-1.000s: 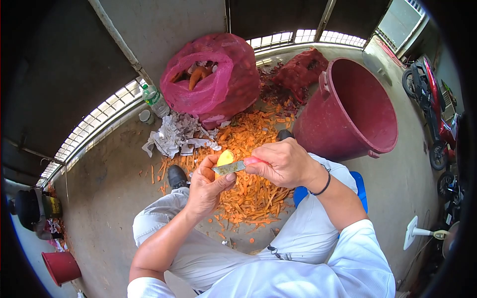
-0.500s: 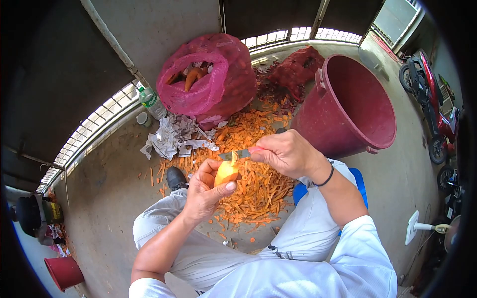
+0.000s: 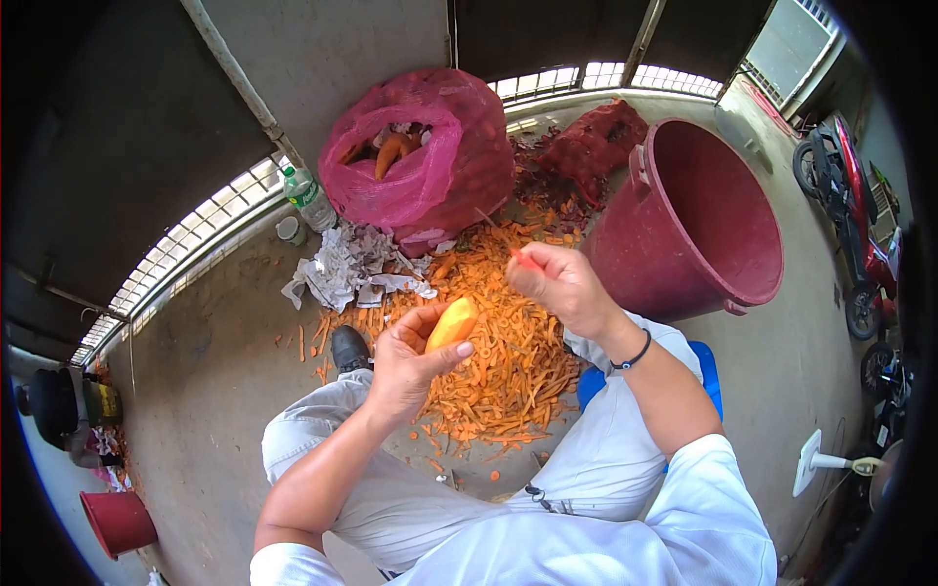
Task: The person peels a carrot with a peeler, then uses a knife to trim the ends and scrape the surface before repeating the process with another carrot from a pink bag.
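My left hand (image 3: 405, 369) is closed around a peeled orange carrot (image 3: 453, 324), whose smooth upper end sticks out above the fingers. Up and to the right, my right hand (image 3: 569, 290) grips a knife by its red handle (image 3: 526, 260). Its thin blade points up and left, away from the carrot, and shows only narrowly. Beneath both hands, a heap of orange carrot peelings (image 3: 503, 376) spreads over the floor between my legs.
A pink mesh sack (image 3: 469, 146) with carrots stands ahead, near crumpled paper (image 3: 337, 264) and a green-capped bottle (image 3: 308, 200). A large maroon bin (image 3: 635, 234) stands to the right, with a red net bag (image 3: 591, 146) behind it. A motorcycle (image 3: 848, 205) is at far right.
The knife has come off the carrot's tip and swung up and right with my right hand. A strip of peel at the tip is gone. My left hand still holds the carrot.
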Motion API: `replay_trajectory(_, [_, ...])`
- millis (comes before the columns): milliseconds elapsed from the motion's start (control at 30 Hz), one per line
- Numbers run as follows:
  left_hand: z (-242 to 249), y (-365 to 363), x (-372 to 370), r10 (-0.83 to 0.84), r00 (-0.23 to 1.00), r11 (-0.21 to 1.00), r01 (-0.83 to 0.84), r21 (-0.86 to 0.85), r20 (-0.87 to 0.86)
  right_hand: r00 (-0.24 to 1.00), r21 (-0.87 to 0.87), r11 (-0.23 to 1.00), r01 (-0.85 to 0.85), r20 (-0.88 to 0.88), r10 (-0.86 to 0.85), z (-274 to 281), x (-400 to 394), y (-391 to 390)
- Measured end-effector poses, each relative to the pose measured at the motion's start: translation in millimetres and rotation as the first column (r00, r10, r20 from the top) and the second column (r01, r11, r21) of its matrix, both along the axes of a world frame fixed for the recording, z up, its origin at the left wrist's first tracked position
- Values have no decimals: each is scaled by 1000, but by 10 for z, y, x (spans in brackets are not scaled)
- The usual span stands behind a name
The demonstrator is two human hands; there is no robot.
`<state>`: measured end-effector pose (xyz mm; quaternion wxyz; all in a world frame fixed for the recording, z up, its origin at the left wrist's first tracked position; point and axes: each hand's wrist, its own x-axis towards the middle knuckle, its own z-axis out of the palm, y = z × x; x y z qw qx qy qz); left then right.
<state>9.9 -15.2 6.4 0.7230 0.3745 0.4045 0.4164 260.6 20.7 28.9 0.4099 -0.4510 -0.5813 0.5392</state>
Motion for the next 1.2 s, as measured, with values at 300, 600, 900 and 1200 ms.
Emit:
replay_trajectory(300, [-45, -21, -2, 7, 1000, 989, -7, 150, -1, 954, -214, 935, -283, -167, 250, -142, -124, -25])
replay_trajectory(600, [-97, -4, -65, 134, 982, 989, -140, 40, 134, 918, -214, 938, -273, -350, 187, -139, -241, -72])
replay_trajectory(900, [-111, -32, -34, 72, 995, 971, -85, 224, 64, 957, -355, 908, -222, -259, 132, -112, -242, -99])
replay_trajectory(1200, [-100, -1, -30, -20, 992, 993, 6, 115, 121, 981, 122, 990, -75, 185, 52, 9, -92, -32])
